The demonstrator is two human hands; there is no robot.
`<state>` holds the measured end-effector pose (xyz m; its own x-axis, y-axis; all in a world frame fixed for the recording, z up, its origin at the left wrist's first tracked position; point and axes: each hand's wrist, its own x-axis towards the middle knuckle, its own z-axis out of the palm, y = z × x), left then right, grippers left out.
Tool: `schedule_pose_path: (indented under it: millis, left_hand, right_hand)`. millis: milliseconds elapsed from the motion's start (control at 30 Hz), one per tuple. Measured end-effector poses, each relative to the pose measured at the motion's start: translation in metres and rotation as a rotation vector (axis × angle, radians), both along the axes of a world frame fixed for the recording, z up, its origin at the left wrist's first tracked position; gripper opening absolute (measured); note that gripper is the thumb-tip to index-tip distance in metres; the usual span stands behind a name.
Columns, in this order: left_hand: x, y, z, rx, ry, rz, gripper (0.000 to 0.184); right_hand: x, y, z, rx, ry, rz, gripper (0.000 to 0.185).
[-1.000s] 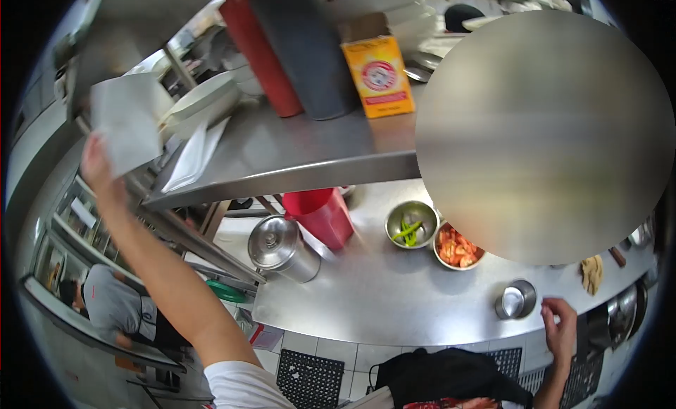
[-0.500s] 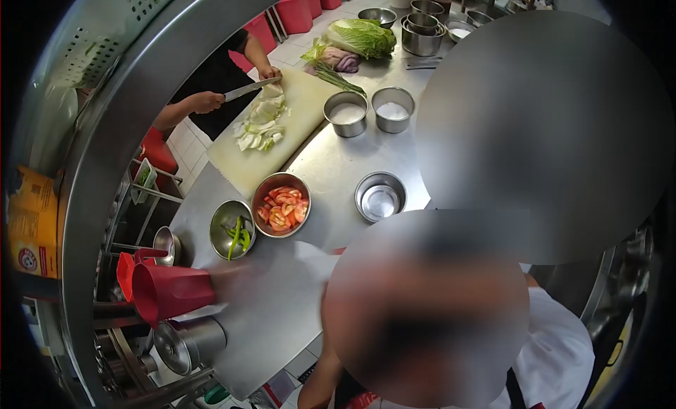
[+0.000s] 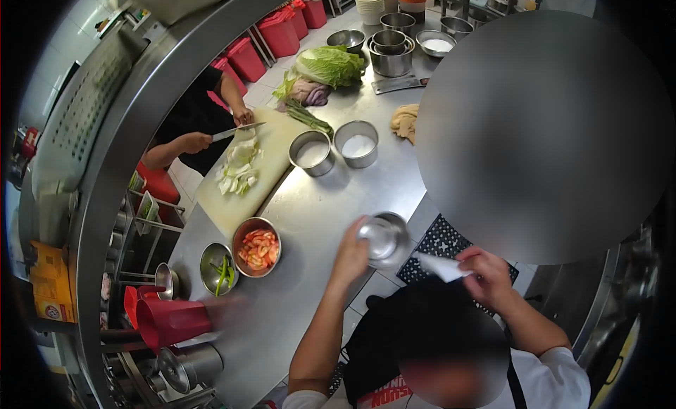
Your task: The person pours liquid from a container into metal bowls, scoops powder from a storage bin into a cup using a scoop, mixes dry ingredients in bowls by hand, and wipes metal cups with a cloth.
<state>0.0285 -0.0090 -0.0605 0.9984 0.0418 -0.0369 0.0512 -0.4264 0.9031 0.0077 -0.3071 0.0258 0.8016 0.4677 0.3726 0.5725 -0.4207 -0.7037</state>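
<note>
My left hand [image 3: 350, 250] grips a round stainless steel bowl [image 3: 391, 229] by its left side, held tilted at the table's near edge. The bowl is slightly blurred, with nothing visible inside. Pinched between the fingers of my right hand [image 3: 487, 275] is a folded white cloth or paper [image 3: 443, 266], close to the bowl's right side. Beyond the bowl, two steel containers of white granules or powder [image 3: 356, 146] stand on the steel table [image 3: 331, 205]. To the left are a bowl of tomato wedges [image 3: 258, 253] and a bowl with green chilies [image 3: 224, 274].
Across the table a co-worker holds a knife [image 3: 239, 131] over chopped cabbage [image 3: 238, 177] on a white cutting board [image 3: 218, 203]. Farther back lie a napa cabbage [image 3: 327, 65], a cleaver [image 3: 398, 84] and stacked steel pots [image 3: 391, 62]. A red pitcher [image 3: 169, 323] is at left.
The steel bowl, earlier standing on the table, is now lifted in my left hand near the edge. My right hand has come into view with the white piece. The view has shifted.
</note>
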Motion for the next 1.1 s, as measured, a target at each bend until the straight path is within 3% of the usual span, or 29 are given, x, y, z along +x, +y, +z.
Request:
schedule_pose_path:
  millis: [67, 100, 133, 167, 200, 267, 300, 333, 400, 500, 600, 667, 767, 800, 833, 867, 933, 1000, 1033, 1100]
  left_hand:
    - [0.013, -0.052, 0.015, 0.0, 0.011, -0.32, 0.045]
    - [0.024, -0.078, 0.038, 0.007, 0.058, -0.487, 0.042]
    - [0.038, -0.101, 0.074, -0.121, 0.27, -0.721, 0.041]
    - [0.051, -0.118, 0.061, -0.053, 0.369, -0.831, 0.043]
    - [0.065, -0.139, 0.043, 0.016, 0.471, -0.943, 0.046]
    - [0.077, -0.176, 0.029, -0.054, 0.431, -0.933, 0.049]
    - [0.079, -0.194, 0.019, -0.091, 0.41, -0.927, 0.051]
    - [0.079, -0.22, 0.0, -0.058, 0.225, -0.969, 0.053]
    - [0.089, -0.27, -0.013, -0.097, 0.278, -0.896, 0.062]
    - [0.141, -0.322, -0.01, -0.129, 0.473, -1.044, 0.075]
    - [0.169, -0.37, -0.027, -0.039, 0.473, -1.092, 0.082]
    - [0.183, -0.393, -0.045, -0.026, 0.476, -1.095, 0.085]
    - [0.213, -0.444, -0.059, -0.099, 0.515, -1.258, 0.086]
    - [0.225, -0.46, -0.046, 0.085, 0.445, -1.276, 0.086]
    - [0.236, -0.475, -0.036, 0.262, 0.353, -1.286, 0.086]
    - [0.248, -0.483, -0.032, 0.217, 0.358, -1.303, 0.087]
    - [0.283, -0.496, -0.032, 0.135, 0.373, -1.304, 0.085]
    - [0.309, -0.518, -0.03, 0.026, 0.419, -1.352, 0.082]
    - [0.324, -0.531, -0.026, -0.026, 0.441, -1.417, 0.08]
    - [0.343, -0.569, -0.03, -0.091, 0.483, -1.563, 0.079]
  right_hand:
    - [0.025, -0.022, 0.007, -0.089, -0.258, 0.021, 0.021]
    - [0.037, -0.026, 0.011, -0.163, -0.267, 0.148, 0.017]
    - [0.047, -0.027, 0.014, -0.235, -0.284, 0.274, 0.014]
    - [0.047, -0.033, 0.008, -0.533, -0.134, 0.335, 0.006]
    - [0.053, -0.042, 0.003, -0.647, 0.045, 0.383, 0.007]
    - [0.068, -0.059, -0.008, -0.881, 0.408, 0.486, 0.012]
    - [0.076, -0.067, -0.016, -0.958, 0.43, 0.53, 0.015]
    - [0.083, -0.077, -0.029, -1.039, 0.455, 0.577, 0.017]
    - [0.081, -0.104, -0.065, -0.612, 0.856, 0.492, 0.024]
    - [0.078, -0.155, -0.13, 1.053, 1.575, -0.166, 0.039]
    - [0.085, -0.181, -0.112, 1.132, 1.527, -0.202, 0.041]
    - [0.08, -0.242, -0.182, 0.212, 0.912, 0.021, 0.035]
    - [0.124, -0.282, -0.151, -0.201, 0.832, 0.238, 0.044]
    - [0.151, -0.278, -0.129, -0.251, 0.835, 0.241, 0.051]
    - [0.158, -0.291, -0.131, -0.191, 0.848, 0.256, 0.053]
    - [0.164, -0.304, -0.133, -0.132, 0.862, 0.272, 0.055]
    - [0.182, -0.324, -0.128, 0.256, 1.085, 0.065, 0.047]
    - [0.211, -0.312, -0.078, 0.762, 1.477, -0.426, 0.038]
    - [0.206, -0.316, -0.099, 1.176, 1.282, -0.389, 0.023]
    - [0.2, -0.347, -0.11, 0.889, 1.053, -0.521, 0.019]
